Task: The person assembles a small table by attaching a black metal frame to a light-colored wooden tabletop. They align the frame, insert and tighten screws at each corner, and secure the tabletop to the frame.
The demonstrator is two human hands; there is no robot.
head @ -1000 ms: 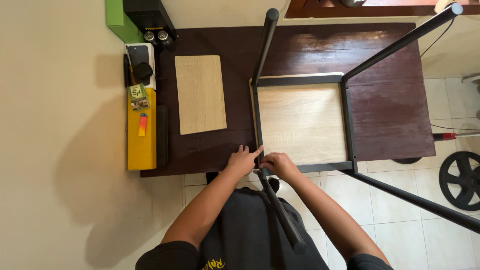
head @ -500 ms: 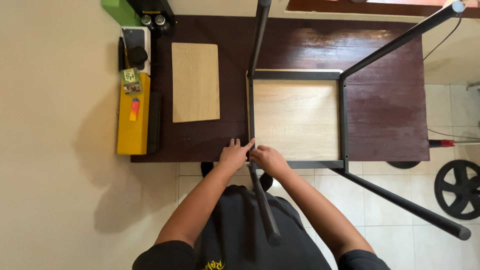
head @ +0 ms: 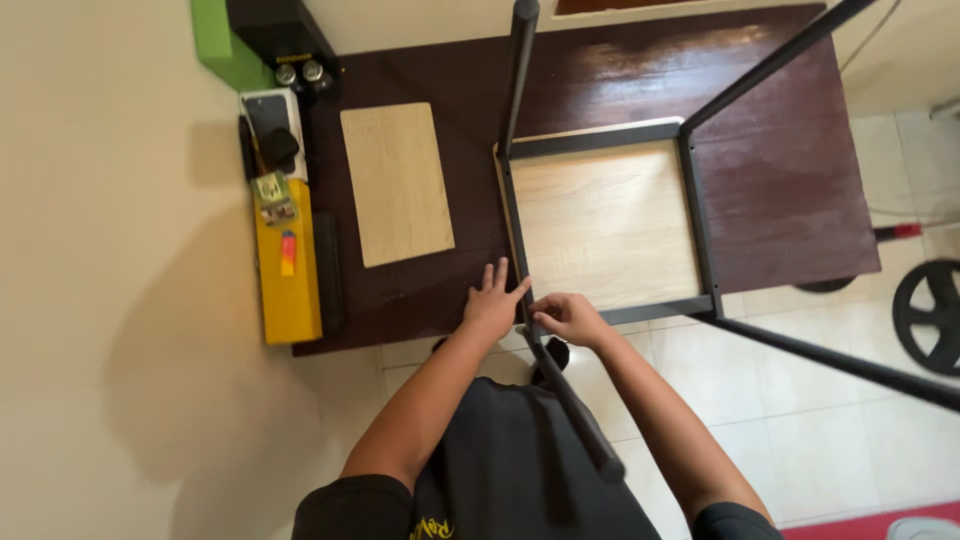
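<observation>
A small table lies upside down on a dark brown table (head: 780,180): a black metal frame (head: 695,215) around a light wood top panel (head: 605,225), with black legs sticking up toward me. My left hand (head: 492,300) rests flat with fingers spread on the dark table, touching the frame's near-left corner. Beside it, my right hand (head: 565,316) has its fingers curled at the same corner, where the near leg (head: 570,400) meets the frame. Whether it holds a small part is hidden.
A loose light wood board (head: 397,183) lies on the dark table to the left. A yellow box (head: 288,270), a phone (head: 268,115) and a green object (head: 220,45) sit along the left edge. A black wheel (head: 930,315) stands on the tiled floor at right.
My view has shifted slightly. My left hand has opened and spread flat beside the frame corner; my right hand stays at that corner.
</observation>
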